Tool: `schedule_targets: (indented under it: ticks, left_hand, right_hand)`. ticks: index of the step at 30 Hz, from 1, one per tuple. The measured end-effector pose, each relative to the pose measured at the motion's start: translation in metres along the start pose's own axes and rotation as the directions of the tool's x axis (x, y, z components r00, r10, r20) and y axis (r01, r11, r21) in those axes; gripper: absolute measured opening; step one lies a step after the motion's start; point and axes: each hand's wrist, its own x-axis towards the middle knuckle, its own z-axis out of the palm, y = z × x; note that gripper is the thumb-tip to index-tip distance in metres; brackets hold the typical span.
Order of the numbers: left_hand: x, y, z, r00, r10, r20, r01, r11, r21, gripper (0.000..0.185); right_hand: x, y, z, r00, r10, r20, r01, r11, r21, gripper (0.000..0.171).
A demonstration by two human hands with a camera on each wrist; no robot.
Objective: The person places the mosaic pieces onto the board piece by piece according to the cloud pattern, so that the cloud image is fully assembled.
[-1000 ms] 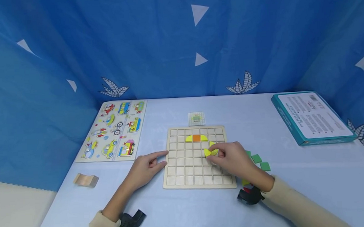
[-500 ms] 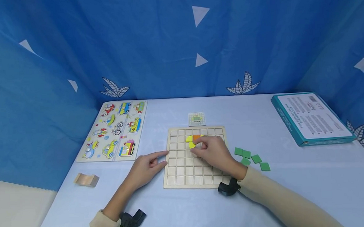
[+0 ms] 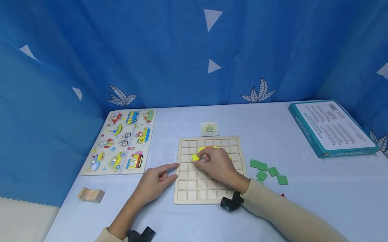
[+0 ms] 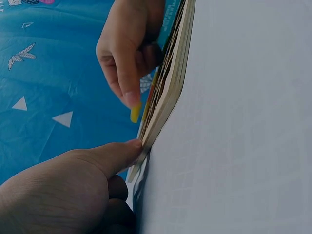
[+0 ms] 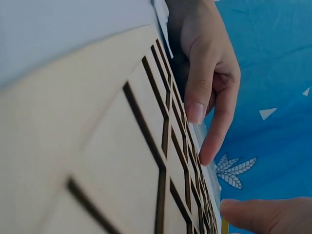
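Observation:
A square wooden grid board (image 3: 192, 195) lies flat on the table. My left hand (image 3: 156, 182) rests at its left side, with thumb and index finger extended to the edge. Over the board's upper left part, my right hand (image 3: 217, 167) pinches a small yellow tile (image 3: 196, 157) between thumb and index finger. The left wrist view shows that same yellow tile (image 4: 135, 114) edge-on below the fingertips. Behind the right hand, an orange tile (image 3: 209, 147) shows in the second row, with yellow beside it; the hand covers part of this area.
A small pattern card (image 3: 209, 129) lies behind the board. Several green tiles (image 3: 273, 171) and a red piece (image 3: 283, 195) lie to the right. A picture puzzle board (image 3: 118, 144) and a wooden block (image 3: 91, 194) stand left; a teal box (image 3: 335, 129) lies far right.
My right hand has moved left across the board with a yellow tile pinched in its fingers, from the right columns to the upper left. My left hand has stayed at the board's edge.

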Motion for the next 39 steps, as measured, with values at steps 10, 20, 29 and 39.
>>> schedule_targets:
  ticks: [10,20,29,39]
  left_hand:
    - [0.0002,0.0002,-0.0002,1.000,0.014,-0.011,-0.014,1.000,0.007,0.035]
    - [0.0006,0.0014,0.0002,1.000,0.010,-0.009,-0.010,1.000,0.011,0.035]
    - [0.0009,0.0021,0.0013,1.000,0.004,-0.008,-0.004,1.000,0.014,0.034]
    - [0.0003,0.0008,-0.0002,1.000,0.020,-0.011,-0.020,1.000,0.008,0.035]
  right_hand:
    - [0.0005,-0.0035,0.0073,0.999,-0.008,-0.037,0.002,0.988,-0.152,0.027]
    - [-0.0027,-0.0018,0.0079,0.998,-0.049,-0.044,0.040,0.983,-0.177,0.028]
    - [-0.0022,-0.0026,0.0059,0.998,-0.045,0.039,0.052,0.981,-0.189,0.043]
    - [0.0060,-0.0012,0.0056,0.992,-0.062,0.107,0.085,0.971,-0.222,0.034]
